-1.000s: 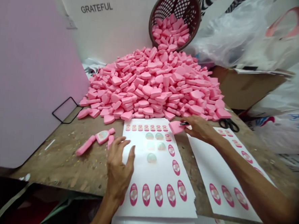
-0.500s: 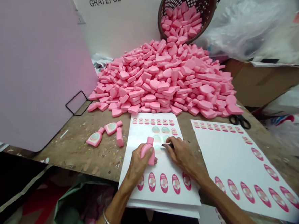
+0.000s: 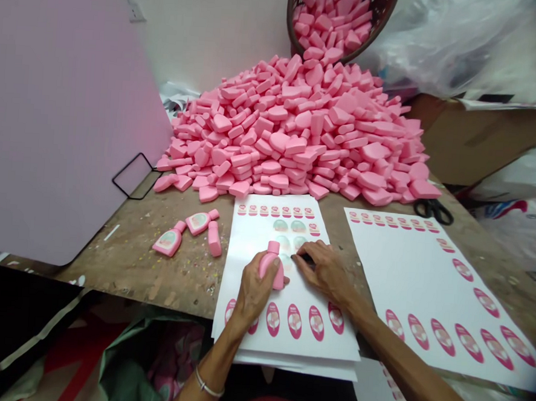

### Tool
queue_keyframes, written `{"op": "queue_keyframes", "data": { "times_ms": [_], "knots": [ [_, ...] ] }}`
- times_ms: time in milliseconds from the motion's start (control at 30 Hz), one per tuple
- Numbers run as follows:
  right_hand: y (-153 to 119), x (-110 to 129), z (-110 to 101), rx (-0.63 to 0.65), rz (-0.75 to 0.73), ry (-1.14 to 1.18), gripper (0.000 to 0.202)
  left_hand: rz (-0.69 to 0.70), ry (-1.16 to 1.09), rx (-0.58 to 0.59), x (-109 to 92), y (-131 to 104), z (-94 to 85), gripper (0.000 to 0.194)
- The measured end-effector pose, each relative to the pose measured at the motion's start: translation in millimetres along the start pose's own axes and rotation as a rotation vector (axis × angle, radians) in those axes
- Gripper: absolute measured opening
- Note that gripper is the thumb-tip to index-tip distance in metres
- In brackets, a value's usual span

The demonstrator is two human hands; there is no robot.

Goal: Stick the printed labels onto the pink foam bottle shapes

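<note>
Over the middle of a sheet of stickers [image 3: 295, 293], a pink bottle-shaped piece [image 3: 279, 277] is held neck up by the left hand [image 3: 254, 287], which is wrapped around the body with the thumb laid across its front. By the right hand [image 3: 322, 270], a dark slim tool [image 3: 308, 260] is gripped between closely drawn fingers and thumb, its tip brought down beside the pale green stickers [image 3: 298, 226]; whether paper is touched cannot be told.

A sticker could be creased or torn if the tip is driven in too steeply. No weight is seen on the sheet, so it could be dragged askew by a pull of the tool. If the piece is allowed to turn under the thumb, a sticker could be set crooked on it. Near the sheet's far edge, pieces could be dislodged from the pink pile [image 3: 299, 130] if the paper is pushed back.
</note>
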State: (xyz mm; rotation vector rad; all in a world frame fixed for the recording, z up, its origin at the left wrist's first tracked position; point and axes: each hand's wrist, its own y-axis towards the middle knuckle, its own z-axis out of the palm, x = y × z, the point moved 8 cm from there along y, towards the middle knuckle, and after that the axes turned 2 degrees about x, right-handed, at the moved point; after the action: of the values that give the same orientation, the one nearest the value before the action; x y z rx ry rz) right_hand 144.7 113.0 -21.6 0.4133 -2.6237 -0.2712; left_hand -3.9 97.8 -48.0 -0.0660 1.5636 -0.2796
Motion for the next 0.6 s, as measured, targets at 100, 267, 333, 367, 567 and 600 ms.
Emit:
{"op": "queue_keyframes", "data": {
  "times_ms": [100,267,333,367,567,600],
  "knots": [
    [-0.8,-0.2,-0.7,-0.045,0.027,0.016,0.014,0.008,0.019,-0.002,-0.5,-0.3,0.6,0.037],
    [-6.0,-0.2,-14.4,-0.186,0.056,0.219,0.020,0.024,-0.082,-0.061,3.4,-1.1,-5.4,0.040],
    [-7.9,-7.5,-22.9,-0.209,0.194,0.383,0.024,-0.012,-0.220,-0.064,6.6,-2.9,-6.0,0.045],
    [-8.6,-8.9,-26.9,-0.208,0.256,0.446,0.026,-0.036,-0.295,-0.070,7.8,-4.4,-6.1,0.047],
    [-2.8,27.7,-38.4,-0.027,0.256,0.529,0.024,-0.133,-0.564,-0.086,1.4,-14.6,-0.8,0.054],
    [-2.5,33.4,-38.4,-0.014,0.248,0.540,0.023,-0.141,-0.596,-0.071,-1.0,-15.7,1.2,0.054]
  ]
}}
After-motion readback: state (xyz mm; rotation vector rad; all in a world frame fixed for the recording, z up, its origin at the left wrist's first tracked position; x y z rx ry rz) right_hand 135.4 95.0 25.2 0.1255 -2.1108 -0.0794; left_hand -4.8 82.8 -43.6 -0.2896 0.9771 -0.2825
